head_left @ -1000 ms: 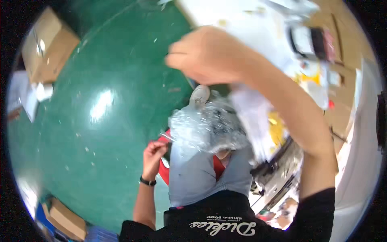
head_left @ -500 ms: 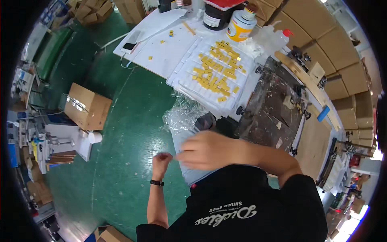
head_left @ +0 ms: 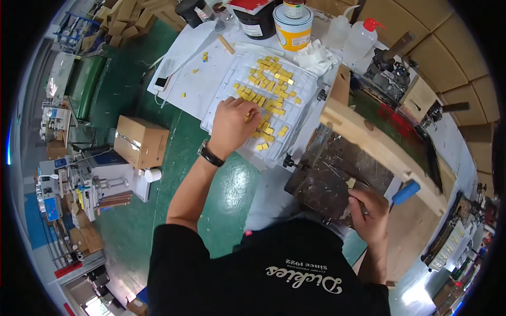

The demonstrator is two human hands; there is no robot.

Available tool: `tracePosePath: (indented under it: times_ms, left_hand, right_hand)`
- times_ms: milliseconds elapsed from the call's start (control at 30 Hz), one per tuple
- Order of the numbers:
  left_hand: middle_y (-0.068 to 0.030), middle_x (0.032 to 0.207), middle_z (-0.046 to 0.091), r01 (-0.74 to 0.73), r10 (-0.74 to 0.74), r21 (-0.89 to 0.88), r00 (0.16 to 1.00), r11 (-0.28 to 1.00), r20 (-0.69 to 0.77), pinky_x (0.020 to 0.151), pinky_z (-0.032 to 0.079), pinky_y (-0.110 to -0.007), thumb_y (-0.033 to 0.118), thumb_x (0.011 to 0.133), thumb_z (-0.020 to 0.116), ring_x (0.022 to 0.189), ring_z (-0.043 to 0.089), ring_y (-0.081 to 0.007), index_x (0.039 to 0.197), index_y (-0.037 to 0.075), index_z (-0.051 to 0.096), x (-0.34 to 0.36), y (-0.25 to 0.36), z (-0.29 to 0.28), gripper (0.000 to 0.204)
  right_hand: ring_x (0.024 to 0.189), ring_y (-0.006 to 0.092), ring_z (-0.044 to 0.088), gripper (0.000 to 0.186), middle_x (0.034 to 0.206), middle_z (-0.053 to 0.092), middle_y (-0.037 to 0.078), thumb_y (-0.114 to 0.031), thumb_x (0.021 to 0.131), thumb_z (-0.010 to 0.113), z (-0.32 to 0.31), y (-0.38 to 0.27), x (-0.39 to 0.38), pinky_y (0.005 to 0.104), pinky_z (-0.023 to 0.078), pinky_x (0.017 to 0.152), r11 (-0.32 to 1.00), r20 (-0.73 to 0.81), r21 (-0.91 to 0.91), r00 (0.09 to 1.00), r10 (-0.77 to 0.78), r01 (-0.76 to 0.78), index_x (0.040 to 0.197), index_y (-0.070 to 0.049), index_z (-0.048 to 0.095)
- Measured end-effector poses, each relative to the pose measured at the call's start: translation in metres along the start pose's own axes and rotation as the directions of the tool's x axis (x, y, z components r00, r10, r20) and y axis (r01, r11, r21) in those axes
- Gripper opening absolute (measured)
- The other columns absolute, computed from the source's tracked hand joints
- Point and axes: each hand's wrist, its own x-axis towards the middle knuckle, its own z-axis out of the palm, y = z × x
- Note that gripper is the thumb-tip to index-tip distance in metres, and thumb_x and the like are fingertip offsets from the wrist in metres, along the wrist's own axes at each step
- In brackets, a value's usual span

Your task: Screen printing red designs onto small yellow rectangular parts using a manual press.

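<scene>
Over the left part of a shallow white plastic tray (head_left: 303, 84), we hold our left hand (head_left: 232, 126) palm down, with a black band (head_left: 212, 155) at its wrist. Its fingers curl close together, and we cannot tell whether they pinch anything, since the knuckles hide the tips. Small yellow rectangular blocks (head_left: 270, 86) lie scattered across the tray, some packed side by side, others apart, several just beside our fingers.

To the right, we have our right hand (head_left: 371, 213) above the near edge of a dark, stained flat board (head_left: 327, 163). Its thumb and forefinger are bent toward each other; a small pale flat piece (head_left: 350, 183) shows right at the fingertip, and we cannot tell whether they grip it or it lies on the board. A light wooden beam (head_left: 382, 145) slants above the board, and a blue handle (head_left: 406, 193) sits near our right hand.

Behind the tray, on the white tabletop (head_left: 203, 87), we see a black tub with a red lid (head_left: 256, 23), a yellow and white can (head_left: 293, 34), crumpled white paper or cloth (head_left: 316, 57) and a translucent bottle with a red cap (head_left: 361, 42).
</scene>
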Motion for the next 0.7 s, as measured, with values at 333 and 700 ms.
tracePosePath:
  times_ms: [333,700]
  left_hand:
    - [-0.0087,0.101,0.072,0.433,-0.461,-0.181,0.872,0.883,-0.163,0.071,0.054,-0.031,0.007,0.088,0.077,0.076,0.064,-0.0217,0.111,0.001,0.078,-0.034,-0.101,-0.018,0.024]
    - [-0.0129,0.1,0.073,0.598,-0.574,0.125,0.798,0.792,-0.186,0.079,0.057,-0.042,0.014,0.087,0.076,0.085,0.069,-0.0302,0.112,0.0,0.077,-0.039,-0.243,-0.026,0.028]
  right_hand:
    - [0.071,0.0213,0.064,0.019,0.094,0.074,0.01,0.007,0.089,0.072,-0.005,-0.005,-0.022,0.0316,0.051,0.065,0.98,-0.204,-0.174,0.977,0.059,-0.095,0.106,-0.001,0.076]
    - [0.066,0.0166,0.053,0.02,0.085,0.068,0.007,0.008,0.089,0.071,0.041,-0.04,-0.084,0.0298,0.045,0.06,0.927,-0.406,-0.104,0.866,0.291,-0.36,0.107,0.0,0.076]
